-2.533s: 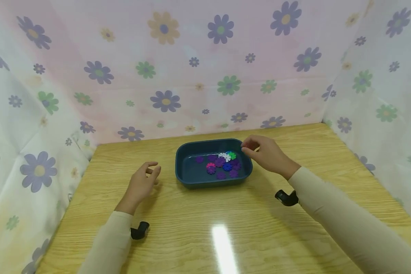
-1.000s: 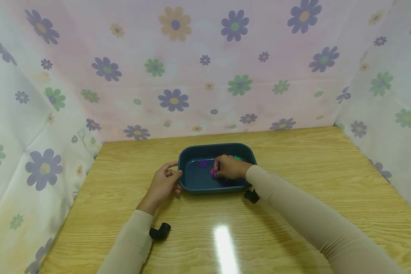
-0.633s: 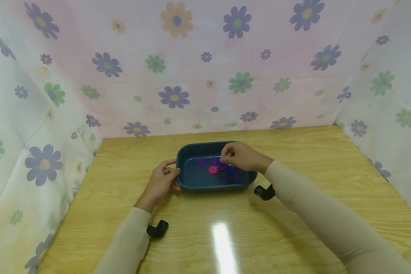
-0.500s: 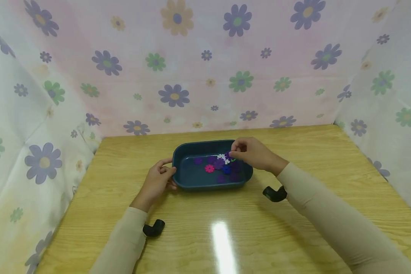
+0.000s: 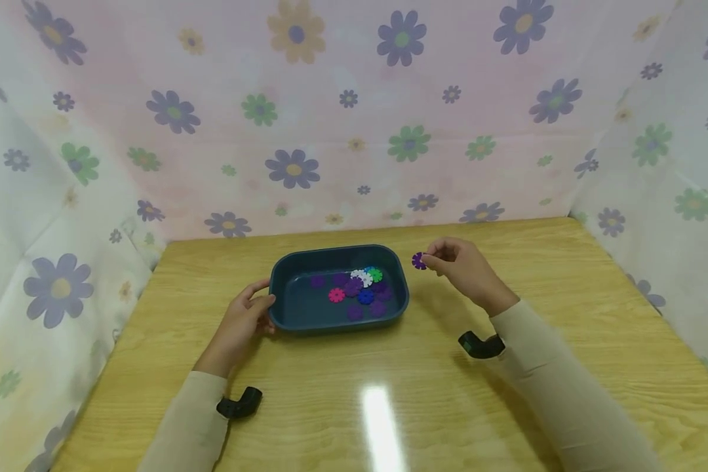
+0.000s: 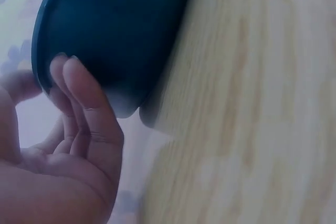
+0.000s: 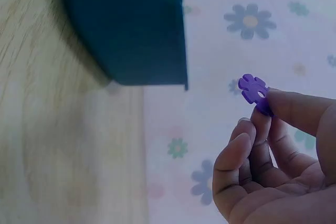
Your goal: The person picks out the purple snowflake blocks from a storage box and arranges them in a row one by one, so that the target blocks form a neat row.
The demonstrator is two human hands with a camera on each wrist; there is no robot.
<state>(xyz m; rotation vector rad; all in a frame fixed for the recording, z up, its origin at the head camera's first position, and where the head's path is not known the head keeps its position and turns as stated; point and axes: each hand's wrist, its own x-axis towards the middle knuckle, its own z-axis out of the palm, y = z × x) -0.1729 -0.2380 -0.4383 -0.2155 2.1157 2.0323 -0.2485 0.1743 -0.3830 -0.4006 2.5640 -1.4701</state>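
Observation:
A dark blue plastic basin (image 5: 339, 326) stands on the table, with purple, white, pink (image 5: 336, 295), blue (image 5: 366, 296) and green notched snowflake discs on its floor, mostly toward its right half. My left hand (image 5: 240, 321) holds the basin's left end, thumb at the rim and fingers against the outer wall, as the left wrist view (image 6: 79, 145) also has it. To the right of the basin, my right hand (image 5: 467, 274) pinches a purple snowflake disc (image 7: 254, 91) between thumb and fingertips, raised above the table.
The wooden table (image 5: 307, 406) carries a bright light reflection near its front. Flower-printed cloth (image 5: 330, 118) walls it in at the back and both sides. Black devices (image 5: 482, 345) are worn at both wrists.
My left hand took hold of the basin, which has since shifted left. My right hand reached into it, lifted out a purple snowflake disc and moved right, past the rim.

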